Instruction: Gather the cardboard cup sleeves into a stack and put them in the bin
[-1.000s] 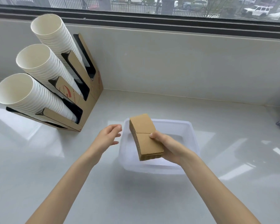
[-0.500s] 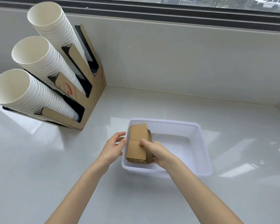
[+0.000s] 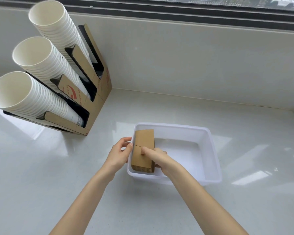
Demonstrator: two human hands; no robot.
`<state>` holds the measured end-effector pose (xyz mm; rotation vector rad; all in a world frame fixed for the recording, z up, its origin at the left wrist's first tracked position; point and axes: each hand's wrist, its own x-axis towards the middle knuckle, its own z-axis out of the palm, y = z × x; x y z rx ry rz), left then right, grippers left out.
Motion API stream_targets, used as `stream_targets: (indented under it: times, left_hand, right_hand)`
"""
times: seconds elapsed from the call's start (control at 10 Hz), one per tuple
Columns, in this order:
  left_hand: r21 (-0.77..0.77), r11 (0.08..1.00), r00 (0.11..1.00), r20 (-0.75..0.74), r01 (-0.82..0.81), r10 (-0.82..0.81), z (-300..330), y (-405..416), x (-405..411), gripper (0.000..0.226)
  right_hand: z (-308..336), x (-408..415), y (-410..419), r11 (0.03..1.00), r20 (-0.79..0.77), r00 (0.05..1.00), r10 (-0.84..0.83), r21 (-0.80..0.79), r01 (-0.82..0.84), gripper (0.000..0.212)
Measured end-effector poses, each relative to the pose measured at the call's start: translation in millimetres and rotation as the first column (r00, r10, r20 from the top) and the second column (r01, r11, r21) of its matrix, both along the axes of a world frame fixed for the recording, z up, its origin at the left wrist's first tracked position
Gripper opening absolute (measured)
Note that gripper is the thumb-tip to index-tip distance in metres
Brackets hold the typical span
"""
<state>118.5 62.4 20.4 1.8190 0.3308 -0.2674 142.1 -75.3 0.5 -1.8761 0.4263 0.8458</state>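
A stack of brown cardboard cup sleeves [image 3: 143, 145] sits inside the left end of a clear plastic bin [image 3: 212, 150] on the white counter. My right hand [image 3: 155, 156] lies over the stack, thumb on its top and fingers around its right side. My left hand [image 3: 120, 152] is outside the bin's left wall, its fingertips touching the stack's left edge over the rim. The underside of the stack is hidden, so I cannot tell whether it rests on the bin floor.
A cardboard cup dispenser [image 3: 98, 92] with three slanted stacks of white paper cups [image 3: 41, 65] stands at the back left. A low wall and window ledge [image 3: 193, 48] run behind the counter.
The stack has come down from above the bin's near-left corner into the bin. My left hand has closed in on its left edge. The view has tilted downward.
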Motion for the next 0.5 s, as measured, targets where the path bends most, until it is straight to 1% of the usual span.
stream_targets:
  times: [0.1, 0.2, 0.3, 0.4, 0.5]
  left_hand:
    - [-0.011, 1.000, 1.000, -0.001, 0.002, -0.002, 0.6, -0.1, -0.7, 0.034]
    - [-0.006, 1.000, 1.000, -0.002, -0.002, 0.002, 2.0, -0.9, -1.1, 0.035]
    - [0.003, 1.000, 1.000, -0.008, 0.004, -0.004, 1.6, -0.9, -1.5, 0.035]
    - [-0.006, 1.000, 1.000, -0.009, 0.024, -0.024, 2.4, -1.8, -2.1, 0.035]
    - [0.009, 1.000, 1.000, -0.022, 0.014, -0.014, 4.3, -0.3, 0.5, 0.036]
  right_hand:
    - [-1.5, -0.4, -2.8, 0.997, -0.007, 0.998, -0.059, 0.058, 0.059, 0.053]
    - [0.8, -3.0, -2.2, 0.995, 0.026, 0.996, -0.089, 0.052, 0.087, 0.067]
    - [0.5, -4.1, 0.2, 0.998, 0.037, 0.999, -0.031, 0.051, 0.029, 0.073]
    - [2.0, -2.6, -5.4, 0.995, 0.047, 0.998, 0.032, 0.091, -0.037, 0.061]
    - [8.0, -3.3, -10.5, 0.994, 0.061, 0.998, 0.008, 0.112, -0.015, 0.055]
